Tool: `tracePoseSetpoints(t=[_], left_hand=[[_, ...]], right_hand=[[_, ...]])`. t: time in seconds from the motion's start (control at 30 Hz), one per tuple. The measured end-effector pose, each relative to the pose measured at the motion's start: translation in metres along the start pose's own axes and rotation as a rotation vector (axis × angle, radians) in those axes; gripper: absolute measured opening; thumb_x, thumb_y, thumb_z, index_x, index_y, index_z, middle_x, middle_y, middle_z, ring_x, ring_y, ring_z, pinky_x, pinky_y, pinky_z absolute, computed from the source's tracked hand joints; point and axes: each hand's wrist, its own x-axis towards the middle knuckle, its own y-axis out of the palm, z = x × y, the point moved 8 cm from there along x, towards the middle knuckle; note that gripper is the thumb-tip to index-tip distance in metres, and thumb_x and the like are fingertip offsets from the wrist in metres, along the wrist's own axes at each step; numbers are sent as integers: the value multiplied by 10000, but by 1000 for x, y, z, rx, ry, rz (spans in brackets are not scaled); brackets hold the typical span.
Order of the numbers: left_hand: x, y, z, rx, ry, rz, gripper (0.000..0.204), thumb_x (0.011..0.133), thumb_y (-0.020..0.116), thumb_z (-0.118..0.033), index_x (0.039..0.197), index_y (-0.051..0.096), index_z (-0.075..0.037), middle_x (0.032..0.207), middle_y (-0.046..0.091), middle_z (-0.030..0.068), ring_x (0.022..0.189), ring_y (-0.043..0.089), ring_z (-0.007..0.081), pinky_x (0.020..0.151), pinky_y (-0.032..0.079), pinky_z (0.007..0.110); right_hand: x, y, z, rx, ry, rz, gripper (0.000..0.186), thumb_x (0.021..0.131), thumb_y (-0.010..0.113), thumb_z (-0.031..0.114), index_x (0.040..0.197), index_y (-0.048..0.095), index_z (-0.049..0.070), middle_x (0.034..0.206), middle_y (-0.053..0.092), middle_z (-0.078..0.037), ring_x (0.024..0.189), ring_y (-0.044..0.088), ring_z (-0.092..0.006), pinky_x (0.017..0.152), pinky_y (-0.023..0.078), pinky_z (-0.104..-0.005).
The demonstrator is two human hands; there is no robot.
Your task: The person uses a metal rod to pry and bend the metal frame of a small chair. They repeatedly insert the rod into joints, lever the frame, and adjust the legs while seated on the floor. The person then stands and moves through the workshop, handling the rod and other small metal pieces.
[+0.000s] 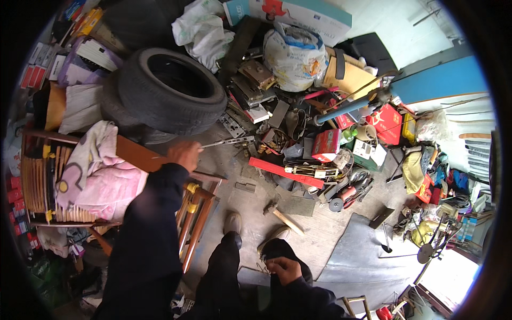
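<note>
My left hand (pixel 185 154) reaches forward over the arm of a wooden chair (pixel 208 178), fingers closed around one end of a slim metal strip (pixel 229 141). The strip points right, above the floor, toward a heap of tools and parts. Lower down, my right hand (pixel 285 269) is held in front of my right leg with its fingers pinched together. Something small and thin shows at its fingertips, too small to name. A hammer (pixel 285 218) with a wooden handle lies on the floor ahead of my shoes.
A pink patterned blanket (pixel 114 176) covers the chair on the left. Behind it lie stacked tyres (pixel 170 90). A red metal bar (pixel 285 172), an angle grinder (pixel 344 197) and boxes crowd the floor ahead. A grey sheet (pixel 362 256) spreads at the right.
</note>
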Motion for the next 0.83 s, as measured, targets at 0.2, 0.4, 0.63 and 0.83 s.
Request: tracePoseSetpoints(t=[0.2,0.4,0.63,0.83], left_hand=[[-96,-37,-103,-452,-258,114,175,907,641,-253,927,641,-78,838,677,188,810,667,398,697,510,507],[-249,-97,-201,-911,-579,525,300,928,732,-361,1071,732,-97,868,737,126,860,729,254,759,566,382],[-277,-170,-280,-1247,-464,579,335,1027,613,-342,1068,726,-29,917,729,73,848,684,147,761,535,302],[-235,-207,-324,-1133,-344,569,355,994,641,-403,1114,733,-81,796,677,29,718,614,95,679,487,274]], right_hand=[[-120,-57,58,47,-8,-293,142,908,709,66,988,729,-50,879,744,-106,709,680,-147,664,565,-274],[-187,-44,107,159,-90,-371,203,941,691,97,1024,698,-89,858,732,-137,720,691,-181,680,590,-312],[-202,17,162,389,-137,-66,240,965,668,106,1093,689,-97,890,737,-145,758,718,-207,725,589,-308],[-222,-20,211,170,-256,-138,279,960,692,164,1101,714,-76,853,745,-109,776,704,-167,732,575,-295]])
